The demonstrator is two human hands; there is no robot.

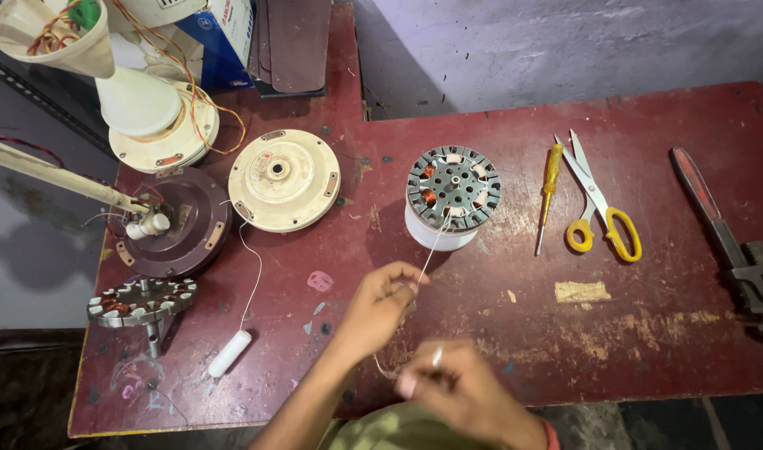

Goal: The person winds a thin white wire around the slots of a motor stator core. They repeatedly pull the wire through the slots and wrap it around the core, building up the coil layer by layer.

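Beyond the two hands, a worn red table (648, 275) is seen carrying every part. Far to the left of the pinch lie a dark brown motor cover (177, 225) and a cream motor cover (283, 179), with a loose stator (140, 302) nearer the table's edge. Directly ahead of the grip stands the stator core (453, 188), raised on a white support, its copper coils partly visible in the slots. Well off to the right of the grip are laid a pipe wrench (731, 242), yellow-handled scissors (602, 212) and a yellow screwdriver (548, 193).

A thin white thread (427, 254) is led from the core down to the left hand (381, 310), whose fingers are closed on it. The right hand (456, 392), blurred, appears pinched on the same thread lower down; this cannot be told for sure.

Risk, as judged: the core is merely standing on its support, so a sharp pull on the thread could tip it; slack between the hands could snag or tangle.
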